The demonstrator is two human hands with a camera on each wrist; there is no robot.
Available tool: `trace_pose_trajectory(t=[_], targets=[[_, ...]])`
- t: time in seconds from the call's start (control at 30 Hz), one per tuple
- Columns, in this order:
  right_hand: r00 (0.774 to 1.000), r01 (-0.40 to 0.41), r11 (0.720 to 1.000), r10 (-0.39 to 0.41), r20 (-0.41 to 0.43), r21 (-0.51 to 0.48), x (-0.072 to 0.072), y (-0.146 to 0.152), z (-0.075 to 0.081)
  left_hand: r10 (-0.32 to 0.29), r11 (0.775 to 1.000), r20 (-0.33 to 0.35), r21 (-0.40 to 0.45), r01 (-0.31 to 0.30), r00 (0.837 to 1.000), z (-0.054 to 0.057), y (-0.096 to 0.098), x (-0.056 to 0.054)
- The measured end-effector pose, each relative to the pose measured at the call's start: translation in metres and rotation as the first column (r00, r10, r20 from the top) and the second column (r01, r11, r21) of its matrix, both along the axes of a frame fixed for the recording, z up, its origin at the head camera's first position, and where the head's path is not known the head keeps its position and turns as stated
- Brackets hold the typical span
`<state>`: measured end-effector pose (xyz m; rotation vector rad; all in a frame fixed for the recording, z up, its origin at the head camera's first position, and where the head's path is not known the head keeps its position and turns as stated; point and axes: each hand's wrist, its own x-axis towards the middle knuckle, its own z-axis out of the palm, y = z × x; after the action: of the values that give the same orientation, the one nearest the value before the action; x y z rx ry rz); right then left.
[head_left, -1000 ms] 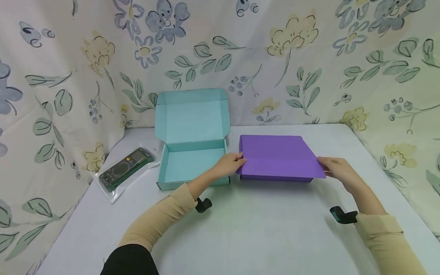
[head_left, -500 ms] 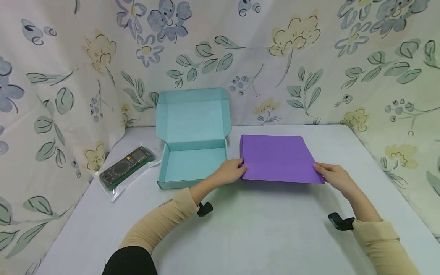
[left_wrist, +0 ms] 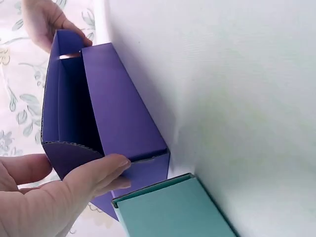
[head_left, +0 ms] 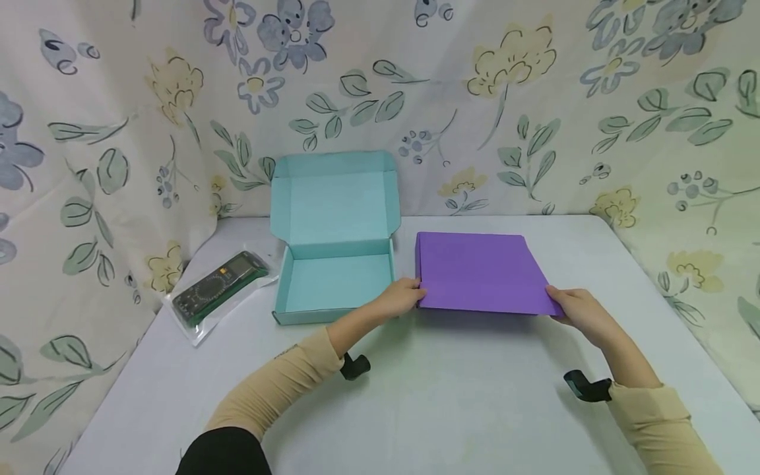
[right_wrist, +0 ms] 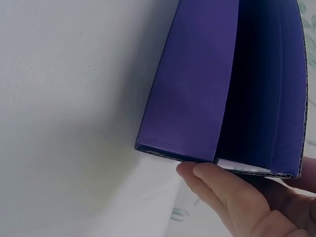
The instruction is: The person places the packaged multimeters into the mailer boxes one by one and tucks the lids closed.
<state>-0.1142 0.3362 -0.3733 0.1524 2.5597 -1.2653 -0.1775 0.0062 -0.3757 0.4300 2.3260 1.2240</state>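
A purple cardboard box [head_left: 475, 270] sits on the table at centre right, its lid lowered over it. From the left wrist view, a dark gap shows between the lid and the front wall [left_wrist: 121, 101]. My left hand [head_left: 399, 298] holds the box's left front corner, thumb at the lid's side flap [left_wrist: 74, 153] and fingertips against the side wall. My right hand [head_left: 584, 316] pinches the lid's right front corner. In the right wrist view its fingertips touch the box's lower side edge; the thumb is mostly hidden behind the lid.
Just left of the purple box stands an open teal box [head_left: 335, 280], its lid upright. Farther left a dark multimeter [head_left: 220, 287] lies in a clear plastic bag. A floral curtain [head_left: 451, 99] hangs behind the white table [head_left: 451, 396].
The purple lid's front edge has come down, and the front wall beneath it is now hidden in the head view. Both hands have shifted slightly towards me. The teal box has stayed put.
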Motion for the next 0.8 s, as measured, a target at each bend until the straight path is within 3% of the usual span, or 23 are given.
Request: trace_pose_trajectory(t=[0.17,0.37,0.6,0.8], targets=[[1.0,-0.008,1.0,0.009,0.022,-0.02,0.0015,0.0007,0.0014,0.052,0.999,0.069,0.007,-0.053,0.996,-0.0009,-0.0006,0.0033],[0.999,-0.016,0.998,0.018,0.032,-0.06,0.0019,0.0005,0.0034,0.069,0.998,0.079,-0.019,-0.068,0.994,-0.0026,-0.0034,0.0055],[0.999,-0.005,0.995,0.009,0.038,-0.104,0.0025,0.0004,0.0025,0.078,0.997,0.113,0.004,-0.079,0.99,-0.0053,-0.0051,0.0068],[0.999,-0.002,0.994,0.007,0.047,-0.108,0.0037,0.0,0.0009,0.072,0.997,0.1,0.027,-0.075,0.992,-0.0073,-0.0065,0.0067]])
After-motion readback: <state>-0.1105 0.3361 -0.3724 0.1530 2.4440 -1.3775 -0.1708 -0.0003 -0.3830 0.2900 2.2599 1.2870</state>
